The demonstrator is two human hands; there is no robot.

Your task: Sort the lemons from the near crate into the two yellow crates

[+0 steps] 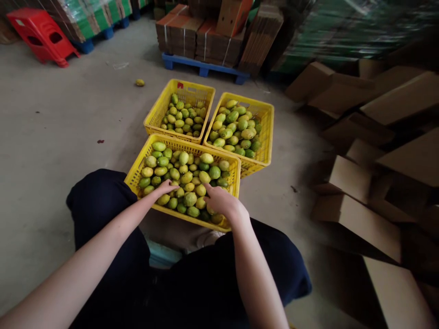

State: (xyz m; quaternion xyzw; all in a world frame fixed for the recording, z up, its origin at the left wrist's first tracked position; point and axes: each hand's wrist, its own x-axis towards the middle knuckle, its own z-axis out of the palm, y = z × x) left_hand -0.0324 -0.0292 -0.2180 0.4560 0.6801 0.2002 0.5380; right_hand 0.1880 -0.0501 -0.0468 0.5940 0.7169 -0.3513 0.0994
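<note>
Yellow and green lemons (186,177) fill the near yellow plastic crate (236,180), which sits between my knees. My left hand (167,187) reaches over its near left part, with the fingers stretched out onto the lemons and none seen in its grasp. Over the right part, my right hand (221,200) touches the fruit with its index finger extended and its thumb apart; its other fingers are hidden beneath the hand. Behind stand two more yellow crates: the back left crate (149,119) with smaller lemons (187,118), and the back right crate (267,132) with larger ones (236,125).
A single lemon (140,82) lies on the concrete floor (85,119). Open cardboard boxes (360,183) are heaped at right. Bundled flat cartons (176,39) rest on a blue pallet (206,68) behind the crates. A red stool (41,34) stands at far left.
</note>
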